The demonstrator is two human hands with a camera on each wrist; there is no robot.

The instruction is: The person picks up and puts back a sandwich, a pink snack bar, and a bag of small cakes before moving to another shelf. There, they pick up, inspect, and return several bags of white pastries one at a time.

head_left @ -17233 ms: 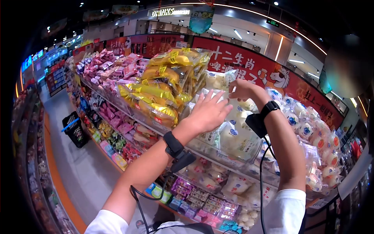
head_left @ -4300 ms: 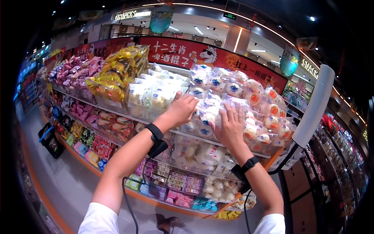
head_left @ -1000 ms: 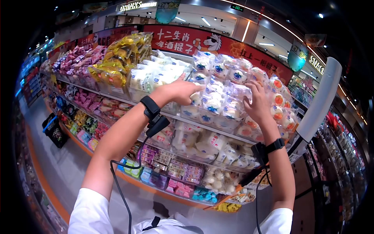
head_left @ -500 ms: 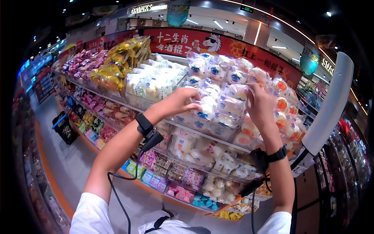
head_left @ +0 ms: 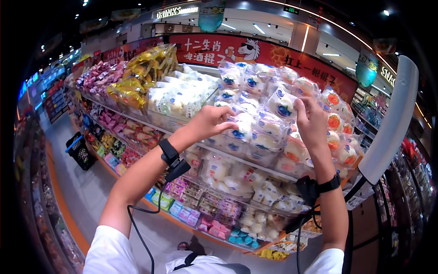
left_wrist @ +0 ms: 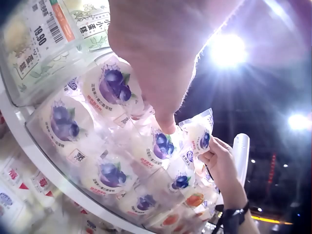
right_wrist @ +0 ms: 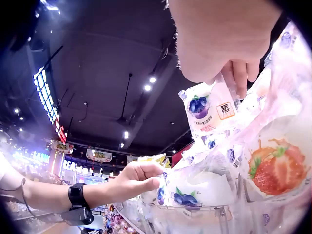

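Observation:
My right hand [head_left: 312,121] pinches the edge of a clear-wrapped blueberry cake packet [head_left: 282,104]. In the right wrist view the same packet [right_wrist: 207,109] hangs below the fingers, its blueberry picture facing the camera, tilted above the pile. My left hand [head_left: 211,122] is at the left part of the same bin, finger and thumb bent with a gap between them. In the left wrist view a fingertip of the left hand [left_wrist: 158,73] comes right at another blueberry packet [left_wrist: 163,146] lying in the pile. Packets with an orange-red fruit picture [right_wrist: 278,168] lie to the right.
Left of the blueberry bin are white cake bags [head_left: 180,93], then gold bags [head_left: 146,68] and pink packets [head_left: 101,75]. Lower shelves [head_left: 228,171] hold more packaged sweets. A pale post [head_left: 392,118] stands at the right end. A black basket [head_left: 80,153] is on the aisle floor.
The hands have gone from the white cake bags to the blueberry bin. In the last half second the right hand has raised and turned a packet; the left hand has hardly moved.

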